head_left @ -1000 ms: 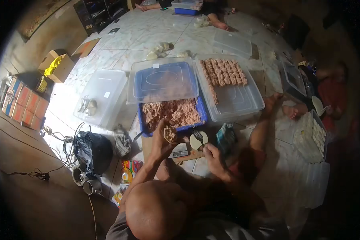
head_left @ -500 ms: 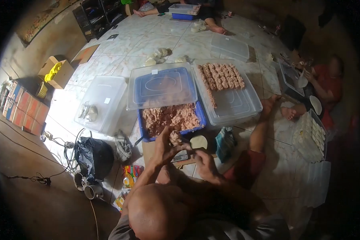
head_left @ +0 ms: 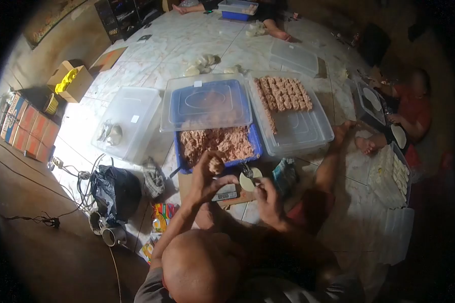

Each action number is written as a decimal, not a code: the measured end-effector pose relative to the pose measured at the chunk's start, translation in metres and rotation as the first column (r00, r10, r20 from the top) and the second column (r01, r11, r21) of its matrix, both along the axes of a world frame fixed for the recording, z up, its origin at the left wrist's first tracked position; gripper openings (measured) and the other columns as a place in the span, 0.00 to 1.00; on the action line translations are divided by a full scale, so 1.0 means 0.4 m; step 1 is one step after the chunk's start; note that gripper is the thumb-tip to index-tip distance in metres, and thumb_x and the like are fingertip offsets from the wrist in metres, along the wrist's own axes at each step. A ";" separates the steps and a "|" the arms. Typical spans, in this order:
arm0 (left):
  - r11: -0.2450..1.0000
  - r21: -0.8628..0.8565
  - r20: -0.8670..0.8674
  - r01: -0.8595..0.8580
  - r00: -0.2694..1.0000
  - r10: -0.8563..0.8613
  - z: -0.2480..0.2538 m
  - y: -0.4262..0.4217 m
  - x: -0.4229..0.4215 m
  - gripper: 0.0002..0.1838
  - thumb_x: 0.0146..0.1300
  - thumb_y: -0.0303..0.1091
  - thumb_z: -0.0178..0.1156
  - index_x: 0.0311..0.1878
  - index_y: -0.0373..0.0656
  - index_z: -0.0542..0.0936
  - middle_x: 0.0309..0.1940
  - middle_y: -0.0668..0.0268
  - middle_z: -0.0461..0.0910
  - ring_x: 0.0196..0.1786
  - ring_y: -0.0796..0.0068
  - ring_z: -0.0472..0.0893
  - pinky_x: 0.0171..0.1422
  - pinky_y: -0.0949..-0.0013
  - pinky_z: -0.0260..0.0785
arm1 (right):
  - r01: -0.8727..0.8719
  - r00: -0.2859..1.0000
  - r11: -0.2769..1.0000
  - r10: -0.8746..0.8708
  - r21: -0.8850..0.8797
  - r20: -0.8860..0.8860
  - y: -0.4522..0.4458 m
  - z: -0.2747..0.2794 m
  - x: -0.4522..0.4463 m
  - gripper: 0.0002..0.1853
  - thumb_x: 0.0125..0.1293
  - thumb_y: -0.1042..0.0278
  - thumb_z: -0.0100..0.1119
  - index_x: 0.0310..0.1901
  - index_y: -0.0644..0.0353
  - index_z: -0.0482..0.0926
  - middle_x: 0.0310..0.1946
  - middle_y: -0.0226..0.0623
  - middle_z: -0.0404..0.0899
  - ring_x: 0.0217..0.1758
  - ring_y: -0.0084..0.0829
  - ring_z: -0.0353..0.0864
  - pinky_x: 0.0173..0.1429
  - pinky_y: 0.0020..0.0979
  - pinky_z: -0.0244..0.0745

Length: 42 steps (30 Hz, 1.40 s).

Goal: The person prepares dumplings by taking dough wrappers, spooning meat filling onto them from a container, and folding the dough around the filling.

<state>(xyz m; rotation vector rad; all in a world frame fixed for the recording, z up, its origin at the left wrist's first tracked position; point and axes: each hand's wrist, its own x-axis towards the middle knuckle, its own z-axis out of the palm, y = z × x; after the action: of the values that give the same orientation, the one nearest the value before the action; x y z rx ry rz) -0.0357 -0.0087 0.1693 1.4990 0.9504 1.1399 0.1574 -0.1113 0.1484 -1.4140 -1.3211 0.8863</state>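
Observation:
My left hand [head_left: 205,177] is closed around a lump of pinkish meat mixture [head_left: 216,165], which bulges out at the top of the fist. It is just in front of a blue tub [head_left: 258,146] of the same meat mixture [head_left: 222,142]. In my right hand [head_left: 269,198] is a spoon [head_left: 247,170], its metal end over a pale round disc [head_left: 248,184]. A small scale-like device [head_left: 226,194] with a display lies below my hands. A clear lid [head_left: 207,121] covers the tub's far part. To the right, rows of shaped meat pieces [head_left: 283,94] rest on a clear plastic lid or tray [head_left: 301,134].
At left lie another clear lid [head_left: 126,121], a black plastic bag [head_left: 117,192], a checked cloth [head_left: 153,179], a mug [head_left: 114,236] and cables. A green cloth [head_left: 284,174] lies right of my hands. Another person [head_left: 412,106] sits at right by a container of pale pieces [head_left: 391,174].
My right hand has moved away from my left and slightly right; the spoon now shows clearly over the disc. My left hand has shifted slightly up and left, still holding the meat.

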 end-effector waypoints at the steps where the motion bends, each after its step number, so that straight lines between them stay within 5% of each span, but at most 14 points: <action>1: 1.000 -0.020 -0.047 -0.021 0.999 0.020 0.021 -0.002 -0.014 0.38 0.46 0.38 0.85 0.57 0.38 0.74 0.46 0.65 0.82 0.52 0.76 0.78 0.52 0.70 0.75 | 0.058 0.994 0.998 -0.056 0.023 -0.099 -0.007 0.010 0.003 0.08 0.77 0.69 0.50 0.44 0.66 0.75 0.33 0.37 0.78 0.38 0.26 0.77 0.42 0.32 0.71; 3: 0.991 -0.127 -0.019 0.050 0.998 -0.053 0.033 0.005 -0.045 0.38 0.45 0.37 0.85 0.58 0.38 0.76 0.49 0.65 0.82 0.57 0.74 0.78 0.58 0.67 0.75 | 0.023 0.995 1.000 -0.024 -0.011 -0.099 -0.022 -0.011 0.029 0.09 0.78 0.68 0.50 0.45 0.65 0.76 0.33 0.31 0.75 0.36 0.22 0.71 0.42 0.29 0.68; 7: 0.991 -0.024 -0.008 0.132 0.991 -0.132 0.023 0.004 -0.054 0.29 0.45 0.37 0.85 0.46 0.38 0.79 0.44 0.67 0.82 0.48 0.77 0.79 0.50 0.69 0.75 | -0.076 0.929 0.990 0.026 -0.121 -0.368 -0.034 -0.051 -0.007 0.09 0.77 0.68 0.52 0.41 0.65 0.77 0.32 0.30 0.71 0.38 0.19 0.70 0.42 0.27 0.67; 9: 0.992 -0.024 -0.060 0.126 0.990 -0.127 0.028 0.006 -0.041 0.28 0.44 0.37 0.86 0.43 0.39 0.79 0.35 0.70 0.82 0.39 0.80 0.78 0.43 0.72 0.73 | -0.158 0.980 0.987 0.153 -0.024 -0.126 -0.023 -0.045 -0.024 0.07 0.76 0.71 0.53 0.42 0.67 0.77 0.33 0.34 0.72 0.38 0.24 0.72 0.44 0.29 0.69; 10: 0.989 -0.022 0.059 0.144 0.988 -0.142 0.005 0.005 -0.008 0.29 0.42 0.38 0.87 0.42 0.39 0.79 0.29 0.72 0.80 0.33 0.82 0.77 0.40 0.72 0.72 | -0.129 0.988 0.985 0.138 0.116 -0.072 -0.006 -0.069 -0.057 0.05 0.72 0.75 0.54 0.40 0.69 0.75 0.34 0.43 0.73 0.38 0.38 0.76 0.46 0.33 0.71; 11: 0.987 0.069 -0.108 0.147 0.984 -0.139 -0.016 0.008 0.006 0.30 0.41 0.40 0.87 0.42 0.38 0.78 0.27 0.70 0.80 0.34 0.81 0.77 0.39 0.72 0.72 | -0.151 0.973 0.968 0.110 0.202 0.202 0.008 -0.087 -0.057 0.04 0.68 0.78 0.55 0.38 0.71 0.74 0.36 0.51 0.74 0.41 0.50 0.77 0.47 0.38 0.73; 13: 0.998 0.005 -0.144 0.065 0.988 -0.064 -0.014 0.009 0.024 0.30 0.41 0.41 0.87 0.41 0.37 0.79 0.27 0.67 0.81 0.34 0.80 0.78 0.40 0.69 0.73 | -0.105 0.932 0.936 -0.025 0.337 0.360 0.037 -0.096 -0.065 0.03 0.65 0.79 0.55 0.37 0.70 0.74 0.39 0.54 0.75 0.44 0.55 0.77 0.49 0.42 0.73; 17: 0.961 0.231 0.125 -0.151 0.984 0.124 0.020 0.038 0.002 0.30 0.41 0.45 0.87 0.39 0.37 0.81 0.26 0.65 0.81 0.33 0.76 0.80 0.39 0.66 0.73 | 0.060 0.991 0.964 -0.089 0.260 0.103 0.025 0.061 -0.007 0.07 0.72 0.77 0.52 0.48 0.68 0.77 0.41 0.49 0.78 0.46 0.46 0.80 0.52 0.43 0.74; 20: 0.983 0.160 -0.443 0.092 0.897 -0.011 -0.010 0.044 -0.016 0.21 0.50 0.39 0.80 0.43 0.42 0.83 0.27 0.59 0.82 0.30 0.63 0.83 0.38 0.63 0.75 | -0.042 0.970 0.970 -0.018 0.241 0.242 0.039 0.148 0.013 0.07 0.73 0.76 0.52 0.48 0.67 0.76 0.40 0.48 0.78 0.44 0.47 0.80 0.49 0.42 0.74; 22: 0.971 0.228 -0.430 0.070 0.902 0.036 -0.033 0.043 -0.002 0.20 0.51 0.37 0.79 0.44 0.42 0.83 0.27 0.58 0.82 0.29 0.63 0.82 0.38 0.63 0.75 | -0.221 0.844 0.945 0.062 0.240 0.532 0.046 0.131 0.007 0.06 0.74 0.75 0.51 0.46 0.67 0.76 0.39 0.48 0.77 0.42 0.47 0.80 0.47 0.41 0.74; 25: 0.973 0.229 -0.423 -0.010 0.900 0.108 0.018 0.045 -0.013 0.20 0.51 0.36 0.78 0.44 0.39 0.82 0.29 0.57 0.82 0.29 0.60 0.80 0.38 0.62 0.72 | -0.134 0.929 0.969 0.049 0.209 0.367 0.044 0.183 0.034 0.05 0.73 0.75 0.52 0.44 0.66 0.76 0.37 0.49 0.77 0.41 0.49 0.80 0.46 0.42 0.73; 27: 0.967 0.159 -0.228 0.201 0.960 -0.162 0.039 0.041 -0.036 0.22 0.50 0.35 0.79 0.45 0.37 0.81 0.33 0.55 0.83 0.32 0.57 0.80 0.39 0.61 0.71 | -0.046 0.966 0.970 -0.018 0.239 0.259 0.040 0.219 0.022 0.05 0.71 0.76 0.53 0.43 0.66 0.77 0.36 0.50 0.78 0.42 0.51 0.80 0.48 0.42 0.74; 29: 0.941 0.248 -0.275 0.232 0.948 -0.161 0.032 0.046 -0.024 0.24 0.49 0.36 0.79 0.48 0.37 0.81 0.36 0.53 0.82 0.33 0.56 0.79 0.41 0.60 0.71 | -0.187 0.893 0.953 0.064 0.237 0.446 0.054 0.166 0.007 0.05 0.70 0.76 0.53 0.44 0.66 0.77 0.38 0.49 0.78 0.44 0.52 0.80 0.50 0.42 0.75; 42: 0.966 0.185 -0.335 0.178 0.936 -0.108 0.013 0.044 -0.013 0.25 0.50 0.42 0.80 0.46 0.39 0.81 0.29 0.55 0.81 0.29 0.57 0.79 0.39 0.58 0.72 | -0.068 0.921 0.979 -0.012 0.191 0.390 0.050 0.252 0.023 0.05 0.71 0.77 0.55 0.42 0.67 0.79 0.35 0.47 0.81 0.40 0.42 0.83 0.46 0.37 0.75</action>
<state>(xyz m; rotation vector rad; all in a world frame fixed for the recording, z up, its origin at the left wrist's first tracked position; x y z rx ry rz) -0.0409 0.0090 0.1747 1.9409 0.9374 0.9285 0.1667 -0.0913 0.2493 -1.4597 -1.6814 0.4810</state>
